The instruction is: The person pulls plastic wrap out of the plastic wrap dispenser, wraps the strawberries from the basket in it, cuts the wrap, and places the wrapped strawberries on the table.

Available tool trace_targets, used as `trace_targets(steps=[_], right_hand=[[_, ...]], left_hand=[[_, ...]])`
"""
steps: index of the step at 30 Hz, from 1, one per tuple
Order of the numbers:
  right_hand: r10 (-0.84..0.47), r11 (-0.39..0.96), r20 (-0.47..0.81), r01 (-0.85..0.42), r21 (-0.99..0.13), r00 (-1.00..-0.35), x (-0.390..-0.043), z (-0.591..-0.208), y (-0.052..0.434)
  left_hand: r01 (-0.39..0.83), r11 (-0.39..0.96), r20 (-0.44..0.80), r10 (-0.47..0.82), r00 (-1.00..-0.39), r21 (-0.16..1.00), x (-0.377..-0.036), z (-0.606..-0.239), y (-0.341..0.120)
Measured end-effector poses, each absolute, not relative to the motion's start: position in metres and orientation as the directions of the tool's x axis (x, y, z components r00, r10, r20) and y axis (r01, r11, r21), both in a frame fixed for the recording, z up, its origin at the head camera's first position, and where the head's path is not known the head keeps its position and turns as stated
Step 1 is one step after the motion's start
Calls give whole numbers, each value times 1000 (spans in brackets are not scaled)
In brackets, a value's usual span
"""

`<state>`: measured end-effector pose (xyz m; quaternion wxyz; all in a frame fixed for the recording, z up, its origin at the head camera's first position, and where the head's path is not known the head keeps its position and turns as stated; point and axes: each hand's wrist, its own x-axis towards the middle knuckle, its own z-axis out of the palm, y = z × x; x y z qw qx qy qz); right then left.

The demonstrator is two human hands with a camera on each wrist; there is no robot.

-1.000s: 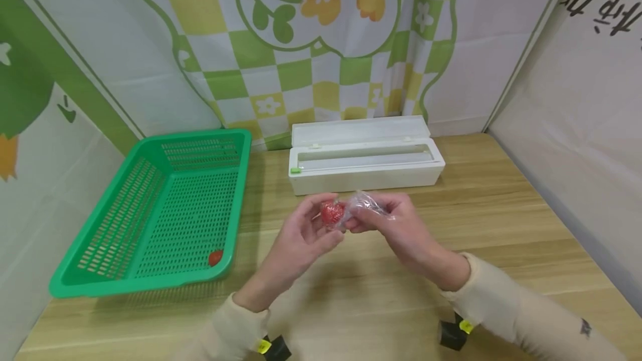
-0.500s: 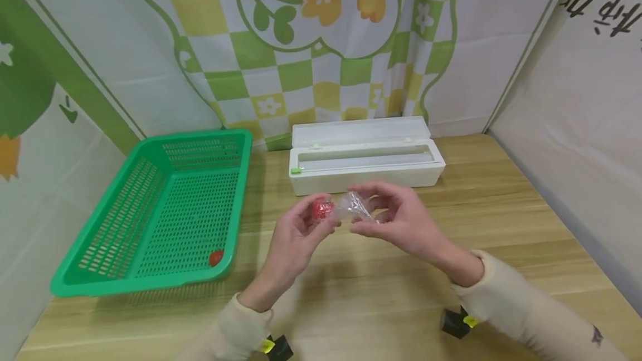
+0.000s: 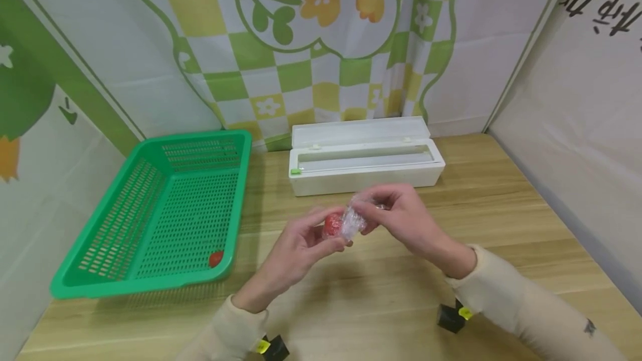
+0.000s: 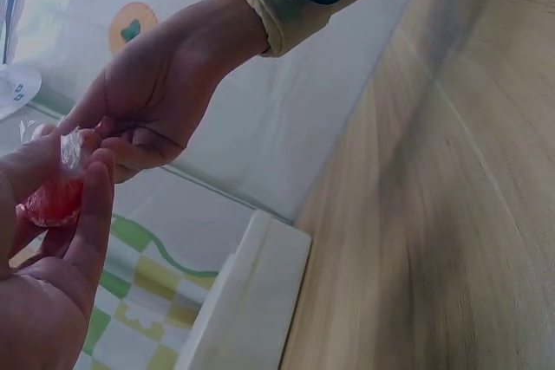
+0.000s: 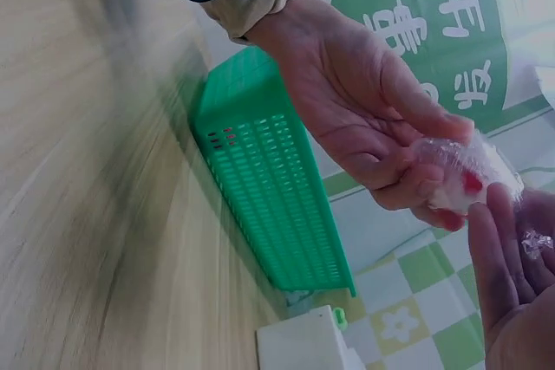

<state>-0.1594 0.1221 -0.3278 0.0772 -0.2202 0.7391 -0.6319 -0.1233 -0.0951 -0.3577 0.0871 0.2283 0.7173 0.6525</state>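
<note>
A small round red fruit (image 3: 332,225) in clear cling film is held between the thumb and fingers of my left hand (image 3: 293,247), above the middle of the table. The gathered, crinkled cling film (image 3: 353,224) bunches out on the fruit's right side. My right hand (image 3: 408,222) pinches this film between thumb and fingers, close beside the left fingertips. In the left wrist view the fruit (image 4: 56,201) shows red through the film, with both hands meeting at it. The right wrist view shows the film (image 5: 464,171) mostly covering the fruit, a red patch showing through.
A white cling film dispenser (image 3: 368,177) with its lid raised and a green slider stands behind the hands. At left stands a green plastic basket (image 3: 236,205) with one small red fruit (image 3: 215,259) in its near right corner. Patterned cloth hangs behind the wooden table (image 3: 491,199).
My right hand drew away to the right with its fingers spread, then came back and pinches the film. The film is now bunched closer to the fruit. The left hand shifted only slightly.
</note>
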Motion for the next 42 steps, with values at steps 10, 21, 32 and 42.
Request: trace_targets(steps=[10, 21, 32, 42], right_hand=[[-360, 52, 252, -289, -956, -898, -158, -335, 114], [-545, 89, 130, -212, -973, -828, -160, -326, 126], [-360, 201, 372, -461, -864, -856, -159, -327, 118], [-351, 157, 301, -372, -915, -887, -164, -330, 115]], left_hand=[[137, -126, 180, 456, -871, 982, -121, -356, -89], [170, 11, 164, 189, -968, 985, -121, -357, -77], [111, 23, 103, 232, -967, 994, -119, -356, -79], [75, -186, 141, 380, -914, 980, -118, -354, -80]])
